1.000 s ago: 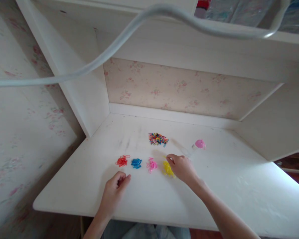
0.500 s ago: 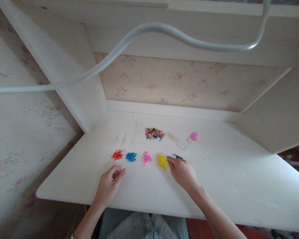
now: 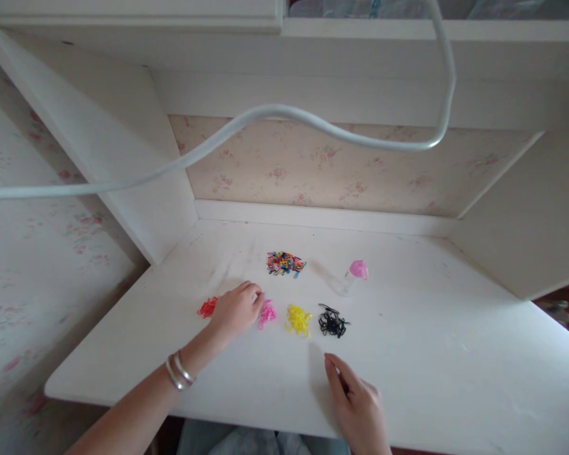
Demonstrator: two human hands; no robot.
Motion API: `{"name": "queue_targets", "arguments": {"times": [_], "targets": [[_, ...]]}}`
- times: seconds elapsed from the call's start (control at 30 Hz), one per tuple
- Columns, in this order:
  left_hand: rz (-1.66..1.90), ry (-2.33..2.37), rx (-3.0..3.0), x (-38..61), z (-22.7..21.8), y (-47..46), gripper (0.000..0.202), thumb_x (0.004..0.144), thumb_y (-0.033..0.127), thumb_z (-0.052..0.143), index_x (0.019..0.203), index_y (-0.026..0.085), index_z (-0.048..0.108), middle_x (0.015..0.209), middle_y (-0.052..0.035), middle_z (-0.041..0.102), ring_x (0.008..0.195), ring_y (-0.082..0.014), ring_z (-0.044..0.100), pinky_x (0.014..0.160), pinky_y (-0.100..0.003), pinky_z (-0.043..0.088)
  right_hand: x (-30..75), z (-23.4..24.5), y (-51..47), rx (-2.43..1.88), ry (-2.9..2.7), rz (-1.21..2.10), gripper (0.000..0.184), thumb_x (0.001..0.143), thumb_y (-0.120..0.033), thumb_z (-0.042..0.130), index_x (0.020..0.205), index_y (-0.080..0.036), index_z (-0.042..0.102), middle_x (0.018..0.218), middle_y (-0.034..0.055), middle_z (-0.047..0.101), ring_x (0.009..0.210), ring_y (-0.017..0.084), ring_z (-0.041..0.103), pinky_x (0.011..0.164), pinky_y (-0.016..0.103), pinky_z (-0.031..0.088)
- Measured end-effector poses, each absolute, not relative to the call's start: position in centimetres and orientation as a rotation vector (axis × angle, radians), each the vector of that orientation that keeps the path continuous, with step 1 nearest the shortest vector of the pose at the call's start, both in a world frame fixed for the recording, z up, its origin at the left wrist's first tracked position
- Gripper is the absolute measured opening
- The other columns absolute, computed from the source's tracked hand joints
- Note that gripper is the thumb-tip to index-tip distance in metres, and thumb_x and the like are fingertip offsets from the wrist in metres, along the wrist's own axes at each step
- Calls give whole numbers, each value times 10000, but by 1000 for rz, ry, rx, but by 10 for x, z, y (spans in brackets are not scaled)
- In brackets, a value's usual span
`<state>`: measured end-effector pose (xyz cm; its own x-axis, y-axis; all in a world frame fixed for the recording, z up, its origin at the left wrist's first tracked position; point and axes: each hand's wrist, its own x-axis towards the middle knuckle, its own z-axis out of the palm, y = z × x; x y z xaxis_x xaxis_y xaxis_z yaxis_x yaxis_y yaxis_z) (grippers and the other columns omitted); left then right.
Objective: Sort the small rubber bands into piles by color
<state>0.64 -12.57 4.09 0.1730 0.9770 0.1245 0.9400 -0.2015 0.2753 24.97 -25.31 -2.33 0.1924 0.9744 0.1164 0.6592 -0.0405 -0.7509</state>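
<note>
My left hand (image 3: 237, 311) reaches over the row of small rubber-band piles, its fingers curled down between the red and pink bands. It covers the spot of the blue pile, and whatever its fingertips hold is hidden. My right hand (image 3: 358, 395) rests low over the front of the desk, thumb and forefinger pressed together, with nothing visible between them. Red rubber bands (image 3: 207, 307) show left of my left hand and pink rubber bands (image 3: 267, 315) right of its fingertips. Yellow rubber bands (image 3: 298, 320) and black rubber bands (image 3: 333, 322) follow. Behind them sits a mixed-colour pile (image 3: 285, 263).
A clear container with a pink cap (image 3: 359, 270) lies at the right of the mixed pile. A white cable (image 3: 275, 111) crosses the upper view in front of the shelf. White side panels and a low back ledge (image 3: 322, 215) bound the white desk (image 3: 431, 354).
My left hand has moved forward and right over the blue pile. My right hand has drawn back from the yellow bands, uncovering the black pile. The view has shifted slightly.
</note>
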Motion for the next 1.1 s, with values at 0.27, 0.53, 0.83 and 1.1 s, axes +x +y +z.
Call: {"name": "queue_targets", "arguments": {"times": [0.27,0.53,0.83,1.1], "targets": [[254,1979,2270,44,18,-64,275,876,344,433,1006,206,632,1064,-77,605,869,-184,618,751,-283,441,246,-25,-248,-1745,-1542,548,481,871,-554,346,937,-238,703,750,40,726,589,136,662,538,166,464],[233,1978,2325,54,12,-51,322,929,282,317,1075,193,589,1176,-101,528,898,-185,602,759,-299,446,245,-22,-248,-1756,-1571,543,478,890,-530,321,933,-247,702,754,36,726,595,136,660,548,175,469],[318,1820,2396,59,25,-70,333,940,306,292,1048,219,595,1150,-68,521,859,-171,596,728,-294,441,248,-24,-247,-1743,-1659,505,443,904,-482,337,957,-235,699,746,42,725,582,119,657,534,144,459],[346,1336,2512,110,33,-122,257,882,356,434,883,287,681,952,-9,580,688,-123,606,638,-252,437,248,-24,-248,-1754,-1710,533,387,918,-423,355,1008,-230,678,803,44,723,617,123,655,546,157,440]]}}
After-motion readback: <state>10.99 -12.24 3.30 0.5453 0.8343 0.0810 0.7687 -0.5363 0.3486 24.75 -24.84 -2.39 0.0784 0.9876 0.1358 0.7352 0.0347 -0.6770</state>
